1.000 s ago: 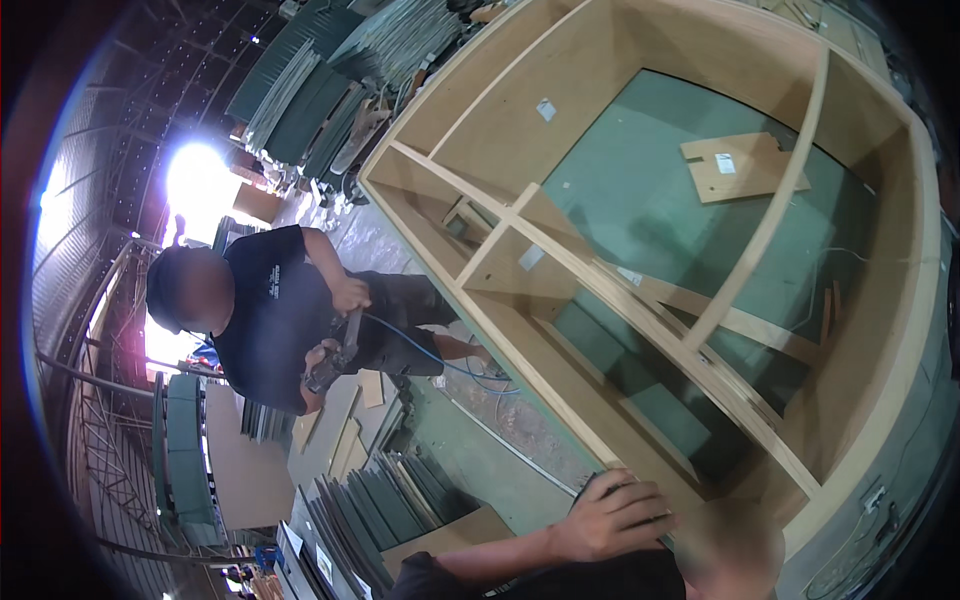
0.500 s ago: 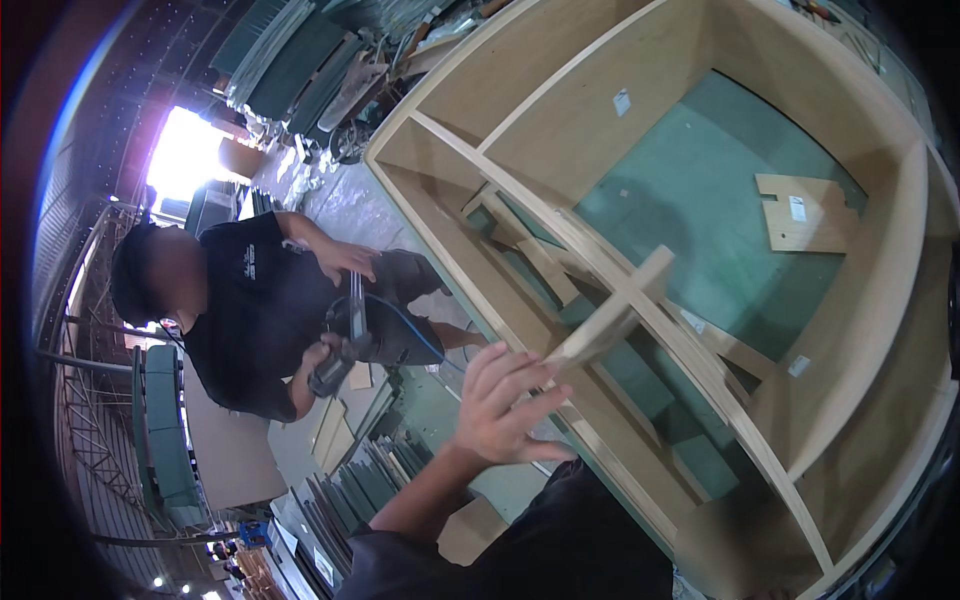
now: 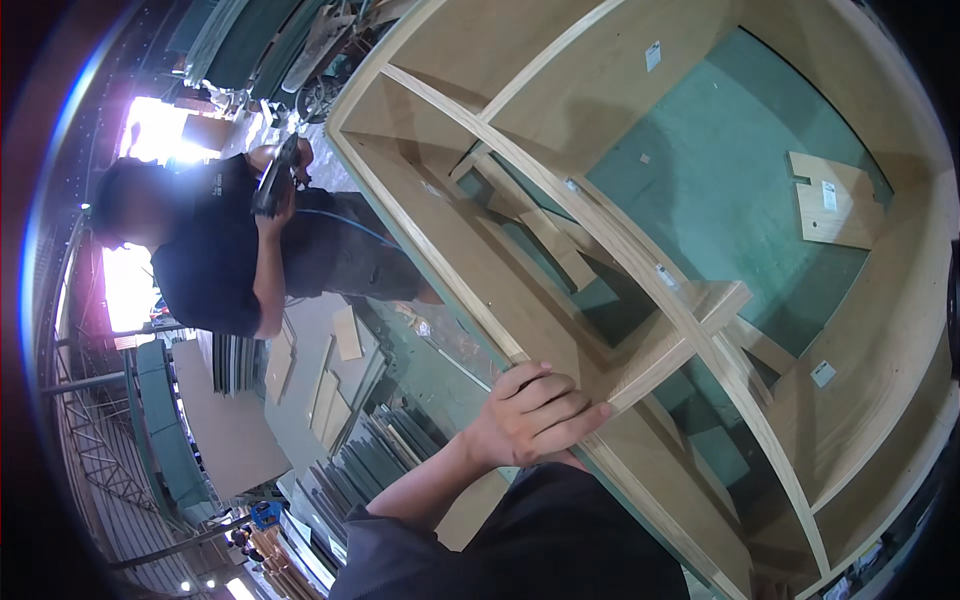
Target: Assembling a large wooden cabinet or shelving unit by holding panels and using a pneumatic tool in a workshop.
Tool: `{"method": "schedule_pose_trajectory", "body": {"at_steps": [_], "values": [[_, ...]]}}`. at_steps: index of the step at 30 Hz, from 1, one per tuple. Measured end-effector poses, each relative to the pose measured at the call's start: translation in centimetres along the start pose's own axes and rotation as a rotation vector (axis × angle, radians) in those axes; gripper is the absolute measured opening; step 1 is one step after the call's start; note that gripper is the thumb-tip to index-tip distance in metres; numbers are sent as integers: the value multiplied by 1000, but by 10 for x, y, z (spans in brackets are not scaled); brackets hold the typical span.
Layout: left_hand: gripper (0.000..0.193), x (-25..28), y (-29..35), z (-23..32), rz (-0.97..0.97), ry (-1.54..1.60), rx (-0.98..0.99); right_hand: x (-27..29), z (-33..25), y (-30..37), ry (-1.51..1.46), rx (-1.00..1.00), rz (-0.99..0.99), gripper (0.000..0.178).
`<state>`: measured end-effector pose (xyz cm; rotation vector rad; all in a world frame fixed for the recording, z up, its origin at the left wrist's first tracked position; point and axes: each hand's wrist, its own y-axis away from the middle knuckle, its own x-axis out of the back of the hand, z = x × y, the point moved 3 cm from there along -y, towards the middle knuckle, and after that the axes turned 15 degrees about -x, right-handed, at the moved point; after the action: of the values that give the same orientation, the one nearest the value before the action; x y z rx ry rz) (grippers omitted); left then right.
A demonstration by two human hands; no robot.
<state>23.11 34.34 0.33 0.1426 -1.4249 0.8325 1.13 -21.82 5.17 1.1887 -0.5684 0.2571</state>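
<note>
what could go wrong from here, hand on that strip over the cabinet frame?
1. The wooden strip is held by one hand at its near end only; the far end merely rests across the curved rail, so it may slip or tip.
2. Fingers wrap over the cabinet frame edge, so a sliding strip could pinch them.
3. A co-worker raises a power tool close beside the frame.

The person wears a dark short-sleeved top; the forearm and left hand [image 3: 530, 420] are bare.
</note>
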Motion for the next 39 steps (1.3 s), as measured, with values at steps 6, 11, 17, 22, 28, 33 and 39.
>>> {"method": "schedule_pose_trajectory", "body": {"at_steps": [6, 11, 17, 22, 28, 33, 39], "values": [[50, -8, 6, 1, 26, -58, -49, -7, 4, -5, 94, 13, -19, 90], [25, -11, 6, -4, 98, -89, -68, -1, 4, -4, 73, 35, -13, 89], [29, -10, 2, -5, 138, -122, -90, 8, -6, -6, 90, -45, -95, 89], [27, -13, 5, -5, 143, -135, -109, 3, -5, -2, 49, -19, -63, 87], [30, -12, 5, -3, 154, -122, -91, -17, 13, -11, -559, -180, -231, 84], [33, -12, 4, -4, 160, -126, -97, 0, 0, 0, 91, 30, -69, 83], [30, -13, 3, -7, 198, -143, -117, 10, -8, 0, 57, 83, -45, 87]]}}
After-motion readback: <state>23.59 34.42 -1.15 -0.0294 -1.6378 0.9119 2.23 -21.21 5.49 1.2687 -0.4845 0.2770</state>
